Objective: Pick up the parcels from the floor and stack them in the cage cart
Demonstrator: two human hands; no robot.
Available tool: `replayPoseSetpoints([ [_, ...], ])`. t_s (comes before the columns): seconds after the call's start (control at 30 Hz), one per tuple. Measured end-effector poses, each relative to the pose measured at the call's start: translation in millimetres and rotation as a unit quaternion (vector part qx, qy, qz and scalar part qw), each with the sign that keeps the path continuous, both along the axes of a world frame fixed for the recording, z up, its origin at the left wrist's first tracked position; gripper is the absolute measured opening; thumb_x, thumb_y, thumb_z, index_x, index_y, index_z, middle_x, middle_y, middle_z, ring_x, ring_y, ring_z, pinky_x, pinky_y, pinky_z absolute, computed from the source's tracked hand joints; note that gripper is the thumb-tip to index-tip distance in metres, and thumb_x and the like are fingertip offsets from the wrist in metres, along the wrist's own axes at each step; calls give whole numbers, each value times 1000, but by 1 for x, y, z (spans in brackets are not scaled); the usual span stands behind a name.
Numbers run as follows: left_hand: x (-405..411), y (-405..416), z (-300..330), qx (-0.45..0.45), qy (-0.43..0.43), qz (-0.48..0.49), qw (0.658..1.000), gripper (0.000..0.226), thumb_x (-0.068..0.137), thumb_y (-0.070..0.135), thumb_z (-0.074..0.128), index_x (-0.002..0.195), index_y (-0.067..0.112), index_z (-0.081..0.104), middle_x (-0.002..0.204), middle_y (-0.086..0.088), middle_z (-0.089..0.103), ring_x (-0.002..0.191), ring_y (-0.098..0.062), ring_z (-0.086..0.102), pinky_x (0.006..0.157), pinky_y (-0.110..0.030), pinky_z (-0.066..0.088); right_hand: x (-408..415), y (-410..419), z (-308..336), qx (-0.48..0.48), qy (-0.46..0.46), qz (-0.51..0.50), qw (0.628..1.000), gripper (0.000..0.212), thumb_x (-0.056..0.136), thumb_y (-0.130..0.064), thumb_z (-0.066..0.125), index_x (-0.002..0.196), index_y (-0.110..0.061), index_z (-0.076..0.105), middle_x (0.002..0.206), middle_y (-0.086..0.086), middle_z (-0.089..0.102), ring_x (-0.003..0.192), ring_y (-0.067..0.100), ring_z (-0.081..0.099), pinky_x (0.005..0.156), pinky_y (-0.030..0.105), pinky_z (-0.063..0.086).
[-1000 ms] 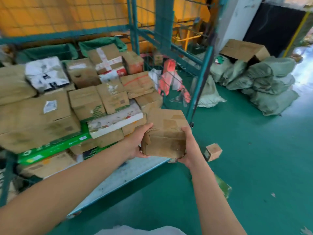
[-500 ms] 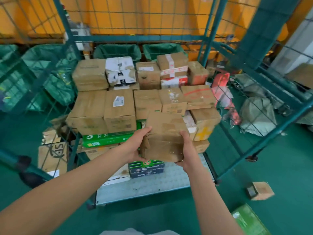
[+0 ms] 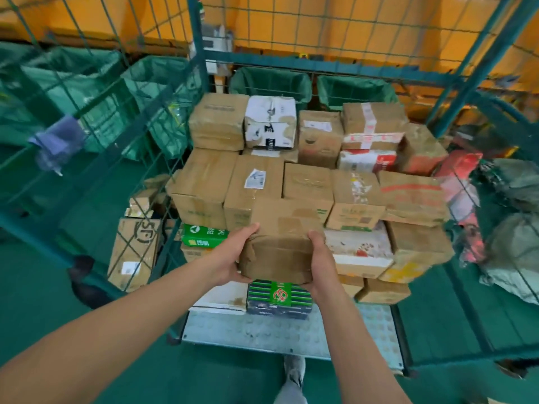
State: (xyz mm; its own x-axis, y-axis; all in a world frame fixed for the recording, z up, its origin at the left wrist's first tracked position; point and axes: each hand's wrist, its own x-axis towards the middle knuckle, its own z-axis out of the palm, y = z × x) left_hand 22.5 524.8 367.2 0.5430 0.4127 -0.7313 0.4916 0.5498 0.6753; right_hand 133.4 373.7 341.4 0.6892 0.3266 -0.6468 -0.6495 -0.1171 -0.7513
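Cardboard parcel (image 3: 281,243) nearer cage cart (image 3: 291,333)

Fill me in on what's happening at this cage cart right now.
A person is loading parcels into a green wire cage cart. The left hand and right hand grip a brown taped cardboard parcel by its two sides, holding it at the cart's open front, above a green-and-dark striped box. Behind it the cart already holds several rows of stacked cardboard boxes. The parcel is not yet set down.
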Motion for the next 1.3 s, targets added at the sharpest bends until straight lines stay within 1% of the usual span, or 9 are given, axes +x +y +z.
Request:
replayPoseSetpoints([
  [0.1,23,14,1,-4,1,26,1000,47,89,63,67,123,32,60,127,-6,60,116,-34,59,98,-62,52,32,21,-1,-1,5,31,1000,53,82,-69,61,120,-33,64,117,6,70,107,30,68,88,55,60],
  [0.2,50,25,10,-5,-4,42,999,41,90,63,65,115,30,63,120,-6,64,111,-31,62,97,-56,53,68,40,1,4,2,58,998,42,91,-64,58,115,-29,63,114,7,69,106,29,65,85,45,58],
  [0.3,81,40,19,8,-9,59,998,36,91,62,63,108,30,64,114,-7,65,106,-30,64,90,-51,56,104,60,3,3,-10,73,997,61,78,-76,61,121,-34,62,119,3,69,110,29,64,100,55,53],
  [0.67,139,74,14,10,9,116,993,40,89,63,66,119,37,61,128,-9,60,116,-38,60,97,-66,50,174,97,3,29,28,127,991,48,87,-66,62,119,-30,59,117,9,68,105,29,68,82,48,62],
  [0.77,143,96,11,14,8,119,993,39,89,63,65,120,40,58,128,-7,58,118,-38,58,99,-66,48,179,117,-1,16,33,149,988,58,80,-74,62,122,-35,56,121,7,68,108,29,67,88,54,60],
  [0.9,139,132,1,4,13,120,993,46,87,66,66,124,40,57,132,-7,59,121,-34,57,100,-56,50,179,148,-5,-14,20,185,982,70,79,-77,63,136,-39,48,132,2,59,112,30,63,82,54,60],
  [1.0,133,161,-4,8,13,115,993,38,93,63,61,122,40,55,129,-4,59,116,-28,57,81,-41,52,172,174,-3,-22,4,212,977,64,86,-76,59,136,-37,50,129,-1,61,110,25,63,87,53,59],
  [1.17,119,229,-1,19,3,133,991,33,101,53,55,119,26,60,104,-4,68,89,-19,64,64,-30,48,156,245,-6,-113,-83,288,947,116,57,-102,49,156,-42,36,159,-7,43,141,28,44,113,53,41],
  [1.3,107,284,-10,51,6,154,987,46,100,53,57,132,21,57,110,-3,67,97,-20,63,77,-33,50,149,304,-3,-151,-137,329,922,76,97,-74,40,156,-27,41,160,1,43,141,29,46,116,48,38],
])
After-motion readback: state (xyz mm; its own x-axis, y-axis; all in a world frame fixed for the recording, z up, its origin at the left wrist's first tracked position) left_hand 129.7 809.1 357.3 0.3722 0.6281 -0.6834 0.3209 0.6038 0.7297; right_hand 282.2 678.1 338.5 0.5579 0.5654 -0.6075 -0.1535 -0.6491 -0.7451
